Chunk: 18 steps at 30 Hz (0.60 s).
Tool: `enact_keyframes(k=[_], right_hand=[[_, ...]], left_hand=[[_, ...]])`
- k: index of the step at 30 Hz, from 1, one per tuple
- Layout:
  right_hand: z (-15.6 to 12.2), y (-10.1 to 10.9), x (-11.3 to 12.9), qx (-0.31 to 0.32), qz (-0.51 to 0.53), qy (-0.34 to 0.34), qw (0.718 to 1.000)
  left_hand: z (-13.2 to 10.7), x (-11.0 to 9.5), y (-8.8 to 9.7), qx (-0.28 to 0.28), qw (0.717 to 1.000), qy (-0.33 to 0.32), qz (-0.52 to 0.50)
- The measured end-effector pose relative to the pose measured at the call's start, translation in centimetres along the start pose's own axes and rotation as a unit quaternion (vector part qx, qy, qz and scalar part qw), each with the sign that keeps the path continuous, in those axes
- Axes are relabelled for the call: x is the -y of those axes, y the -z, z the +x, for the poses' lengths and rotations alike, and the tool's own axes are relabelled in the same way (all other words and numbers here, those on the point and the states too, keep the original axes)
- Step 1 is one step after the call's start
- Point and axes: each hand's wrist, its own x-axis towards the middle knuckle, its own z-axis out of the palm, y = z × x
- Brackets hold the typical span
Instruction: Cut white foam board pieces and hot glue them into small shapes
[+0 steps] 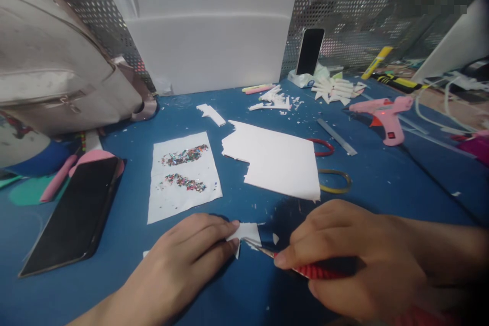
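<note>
My left hand (191, 257) presses a small white foam board piece (250, 233) against the blue table, its fingertips and thumb resting on the piece's left end. In my right hand (344, 260) is a craft knife with a red ribbed grip (319, 271); its blade tip touches the lower edge of the piece. A tiny white scrap (275, 238) lies just beside the blade. Beyond both hands sits a larger white foam board sheet (280, 160) with a stepped, ragged left edge. Left of it, a white paper (187, 163) carries two heaps of colourful glitter flakes (185, 155).
A pink glue gun (385, 112) rests at the right, its cord running forward. Scissor handles (336, 182) poke out from under the sheet. A dark phone (72, 214) and a bag (64, 66) occupy the left. Another phone (310, 51) stands behind, near white scraps (273, 99).
</note>
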Motion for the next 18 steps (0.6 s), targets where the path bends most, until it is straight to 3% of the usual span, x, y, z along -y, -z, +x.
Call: enact_keyframes(k=[6,13,18], right_hand=[[0.8,0.3,0.6,-0.001,0.019,-0.05,0.999],[1.9,1.9,2.3,0.103,0.052,-0.167,0.979],[1.9,1.5,2.4,0.08,0.024,-0.141,0.987]], left_hand=[[0.6,-0.2,0.3,-0.014,1.0,-0.011,0.018],[0.9,-0.4,0.9,0.028,0.999,-0.018,0.031],[0.9,-0.1,0.6,0.017,0.999,-0.007,0.031]])
